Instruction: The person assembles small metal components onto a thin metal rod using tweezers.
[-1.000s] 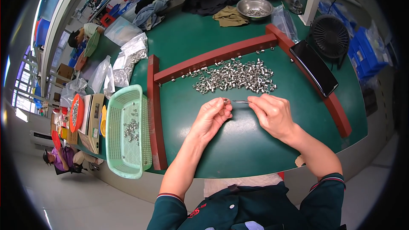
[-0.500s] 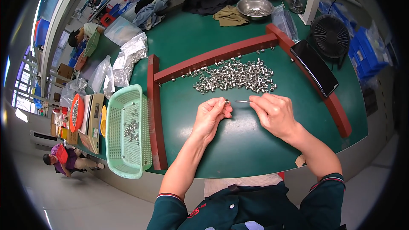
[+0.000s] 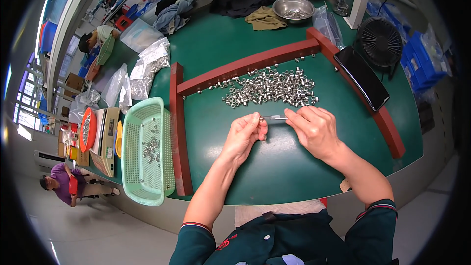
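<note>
Between the thumb and fingers of my left hand, a small metal ring is pinched. My right hand is closed on a thin, flat metal tool with a blade-like end. That end points left and reaches the ring; whether it is inside the ring's opening I cannot tell. Just beyond both hands lies a pile of small silver metal rings on the green table.
Red bars border the pile on three sides. To the left stands a green plastic basket with some metal pieces inside. A black phone leans on the right bar, near a black fan. A metal bowl sits at the back.
The tool has turned so its flat side shows, and its end has come up to the ring. My right hand has shifted slightly left. In the background, a person holding something red has moved.
</note>
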### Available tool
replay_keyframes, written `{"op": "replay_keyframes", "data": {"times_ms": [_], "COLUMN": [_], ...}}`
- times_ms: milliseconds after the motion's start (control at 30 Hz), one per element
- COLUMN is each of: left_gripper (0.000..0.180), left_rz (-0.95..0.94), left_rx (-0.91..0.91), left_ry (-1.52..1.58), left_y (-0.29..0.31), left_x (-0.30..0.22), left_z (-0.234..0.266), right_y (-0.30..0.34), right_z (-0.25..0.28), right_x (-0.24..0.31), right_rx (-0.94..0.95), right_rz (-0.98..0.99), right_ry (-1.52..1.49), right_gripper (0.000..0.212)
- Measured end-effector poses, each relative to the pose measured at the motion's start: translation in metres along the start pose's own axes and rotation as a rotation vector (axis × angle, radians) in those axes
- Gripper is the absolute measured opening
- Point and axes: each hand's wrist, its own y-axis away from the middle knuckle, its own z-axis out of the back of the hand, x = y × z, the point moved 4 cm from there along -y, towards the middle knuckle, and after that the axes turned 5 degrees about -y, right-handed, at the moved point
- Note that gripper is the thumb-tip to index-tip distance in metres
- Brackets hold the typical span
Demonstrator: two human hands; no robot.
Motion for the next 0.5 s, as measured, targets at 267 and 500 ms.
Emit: {"op": "replay_keyframes", "data": {"times_ms": [267,500], "left_gripper": [0.031,0.033], "left_rz": [0.09,0.081], "left_rx": [0.14,0.141], "left_ry": [0.142,0.147], "left_y": [0.002,0.003], "left_x": [0.0,-0.001], "left_z": [-0.009,-0.009], "right_y": [-0.001,0.003], "right_z": [0.002,-0.006], "right_x": [-0.016,-0.023], "right_rx": [-0.128,0.036], "right_rz": [-0.247,-0.65], "right_ry": [-0.185,-0.658], "right_gripper": [0.011,0.015]}}
